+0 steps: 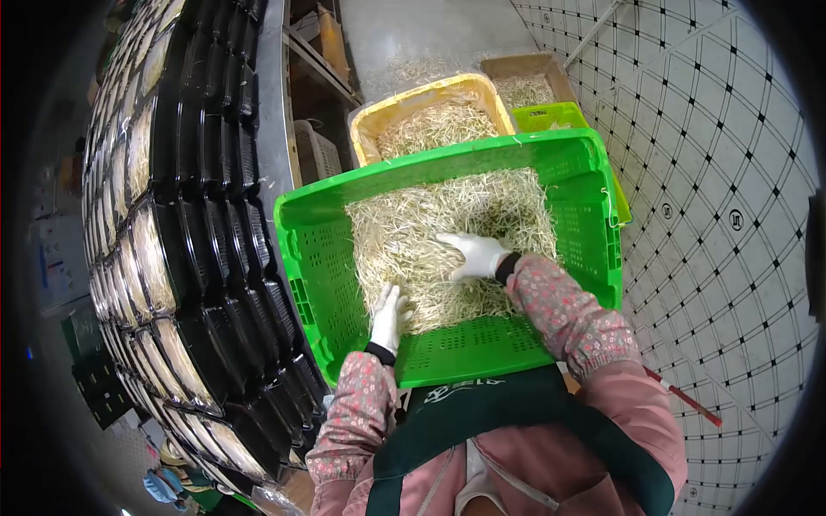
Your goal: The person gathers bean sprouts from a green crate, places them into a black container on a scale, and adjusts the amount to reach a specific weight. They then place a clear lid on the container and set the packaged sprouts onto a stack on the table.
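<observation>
A green plastic crate [301,249] with perforated walls stands in front of me, holding a deep heap of pale, thin, stalk-like strands [413,228]. My right hand [478,255], in a white glove, rests on the middle of the heap with its fingers stretched out and thumb apart. Near the crate's left front corner, my left hand [387,320], also white-gloved, lies against the edge of the heap. Its fingers are extended and slightly spread. Neither hand grips anything visible.
Tall stacks of black trays [228,215] filled with pale strands line the left side. Behind the crate are a yellow tub [370,129] of similar strands, a lime-green crate [551,116] and a brown box [551,69]. Patterned sheeting [714,189] covers the right side.
</observation>
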### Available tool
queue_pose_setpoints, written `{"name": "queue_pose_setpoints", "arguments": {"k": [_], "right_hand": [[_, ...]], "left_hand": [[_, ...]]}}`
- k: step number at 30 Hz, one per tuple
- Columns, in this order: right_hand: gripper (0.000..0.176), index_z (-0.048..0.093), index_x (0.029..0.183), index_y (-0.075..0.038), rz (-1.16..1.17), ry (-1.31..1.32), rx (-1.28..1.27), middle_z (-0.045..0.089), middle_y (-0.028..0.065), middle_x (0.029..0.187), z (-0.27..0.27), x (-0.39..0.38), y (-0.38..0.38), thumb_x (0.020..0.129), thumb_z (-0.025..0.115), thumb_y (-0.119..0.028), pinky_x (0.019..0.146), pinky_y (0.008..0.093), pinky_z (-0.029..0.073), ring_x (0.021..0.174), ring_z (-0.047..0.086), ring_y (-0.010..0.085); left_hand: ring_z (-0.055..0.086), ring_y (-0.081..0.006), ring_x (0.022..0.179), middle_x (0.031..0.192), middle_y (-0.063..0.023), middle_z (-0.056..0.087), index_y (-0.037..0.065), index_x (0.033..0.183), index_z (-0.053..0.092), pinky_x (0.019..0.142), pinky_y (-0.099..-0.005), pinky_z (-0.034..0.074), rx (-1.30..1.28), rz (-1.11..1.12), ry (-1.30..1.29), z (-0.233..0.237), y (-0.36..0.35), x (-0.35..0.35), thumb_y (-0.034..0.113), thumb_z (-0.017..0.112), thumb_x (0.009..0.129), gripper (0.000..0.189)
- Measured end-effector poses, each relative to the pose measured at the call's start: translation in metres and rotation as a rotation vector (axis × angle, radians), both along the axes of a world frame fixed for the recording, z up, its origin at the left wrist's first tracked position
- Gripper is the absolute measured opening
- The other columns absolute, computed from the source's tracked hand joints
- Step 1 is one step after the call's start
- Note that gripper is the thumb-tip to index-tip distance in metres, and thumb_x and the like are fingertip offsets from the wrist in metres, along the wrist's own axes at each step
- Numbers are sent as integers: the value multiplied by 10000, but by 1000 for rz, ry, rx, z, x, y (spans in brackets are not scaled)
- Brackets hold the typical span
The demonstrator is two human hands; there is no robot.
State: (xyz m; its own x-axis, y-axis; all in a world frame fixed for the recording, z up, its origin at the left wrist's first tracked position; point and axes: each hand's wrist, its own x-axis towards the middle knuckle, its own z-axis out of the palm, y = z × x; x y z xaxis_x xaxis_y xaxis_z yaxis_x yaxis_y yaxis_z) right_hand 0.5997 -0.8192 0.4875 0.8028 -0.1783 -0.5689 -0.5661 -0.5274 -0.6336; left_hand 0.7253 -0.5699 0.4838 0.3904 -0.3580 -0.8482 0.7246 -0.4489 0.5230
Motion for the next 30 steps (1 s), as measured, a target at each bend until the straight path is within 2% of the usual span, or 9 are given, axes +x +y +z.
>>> {"name": "queue_pose_setpoints", "arguments": {"k": [4,9,12,13,17,20,23,26,30], "right_hand": [[900,378,1471,-78,-55,-35,-264,324,252,1522,-74,28,-73,772,706,-540,1135,430,314,1420,315,353],[886,405,1462,-144,-203,-66,-315,361,261,1470,-91,6,-13,771,663,-635,1064,525,371,1313,407,435],[524,548,1296,-177,-479,-125,-8,499,229,1245,-68,-1,60,829,661,-383,896,498,482,1108,534,407],[450,566,1260,-174,-418,-182,-39,492,202,1240,-64,0,81,822,624,-262,849,487,497,1037,562,380],[601,481,1375,-108,-54,-194,216,466,201,1346,-46,3,124,825,627,-301,988,457,447,1166,530,373],[567,567,1328,-117,96,-339,734,640,150,1214,-60,-11,65,838,680,-379,950,406,488,1079,619,326],[427,694,1132,-152,-346,-215,106,703,144,1031,-77,-22,-44,839,638,-457,813,384,532,913,674,294],[752,395,1467,-165,-528,24,-669,465,177,1441,-116,-46,-104,842,642,-502,1031,454,423,1224,515,367],[806,233,1538,-221,-275,369,-236,266,194,1550,-62,-47,-62,874,604,-486,1131,527,288,1356,356,402]], "left_hand": [[232,-366,1448,1599,-138,214,106,1554,138,1079,-589,294,121,63,-2,-34,-10,1,422,539,970,776],[190,-346,1466,1608,-94,208,149,1559,151,1108,-637,211,178,130,-5,-34,-30,-13,453,554,953,789],[257,-329,1433,1582,-68,267,157,1546,208,1088,-664,209,191,144,-12,-35,-48,-28,497,572,935,788],[455,-309,1284,1431,-122,462,117,1435,401,1046,-592,341,161,230,-30,-45,-49,-31,543,581,916,695],[635,-274,969,1084,-158,651,73,1148,571,876,-391,513,-82,281,289,-75,-22,-23,512,564,937,487],[530,-317,1161,1264,-149,569,111,1266,534,961,-596,412,352,139,25,-52,-1,-15,426,548,950,445],[472,-321,1200,1363,-116,494,154,1368,479,1011,-655,326,412,267,32,-61,6,-9,358,555,930,488],[386,-303,1313,1459,-154,394,65,1439,395,1116,-522,276,269,203,-286,-91,16,-14,247,636,888,629],[175,-307,1465,1576,-205,205,-2,1491,288,1198,-403,128,211,-101,-752,-14,-36,-50,140,663,888,725]]}}
